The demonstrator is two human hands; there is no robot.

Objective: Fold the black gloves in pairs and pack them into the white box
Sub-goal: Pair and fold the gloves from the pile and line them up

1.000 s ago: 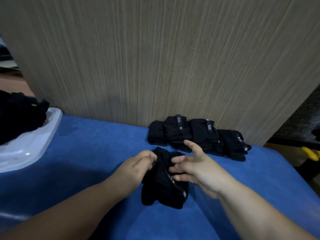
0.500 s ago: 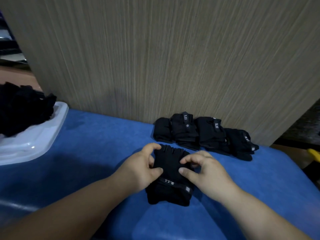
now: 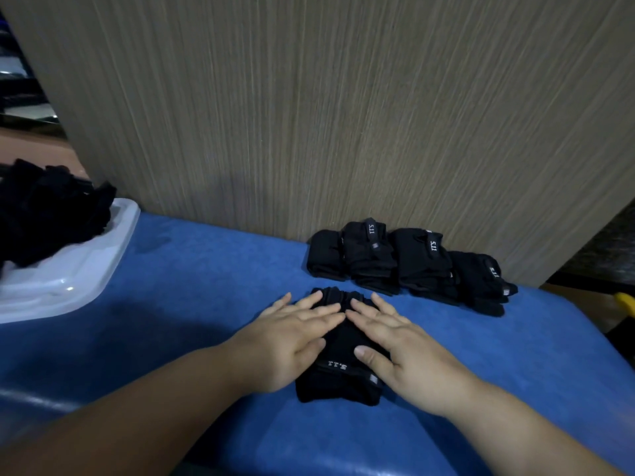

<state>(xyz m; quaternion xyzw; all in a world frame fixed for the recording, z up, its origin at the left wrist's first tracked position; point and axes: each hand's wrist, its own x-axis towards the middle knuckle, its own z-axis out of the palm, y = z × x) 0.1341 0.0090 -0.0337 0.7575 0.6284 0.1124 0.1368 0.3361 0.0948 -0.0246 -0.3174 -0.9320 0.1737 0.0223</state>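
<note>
Glove pair [image 3: 338, 384] pressed flat on blue table [image 3: 192, 286]
Left hand [image 3: 292, 341] and right hand [image 3: 402, 348] press it, fingers spread; strap [image 3: 338, 366] reads "5.11". Marked pairs [image 3: 412, 266] lie beyond the right hand, white box [image 3: 68, 283] far left.

A folded pair of black fabric gloves [image 3: 338, 383] lies near the middle of the blue padded table [image 3: 189, 286]. The left hand [image 3: 292, 341] rests flat on its left side and the right hand [image 3: 405, 352] on its right. Just beyond, to the right, a row of folded black glove pairs [image 3: 405, 266] sits against the wood-grain wall panel [image 3: 343, 115]. Far left stands the white plastic box [image 3: 68, 280], with a heap of loose black gloves [image 3: 51, 214] in it.
</note>
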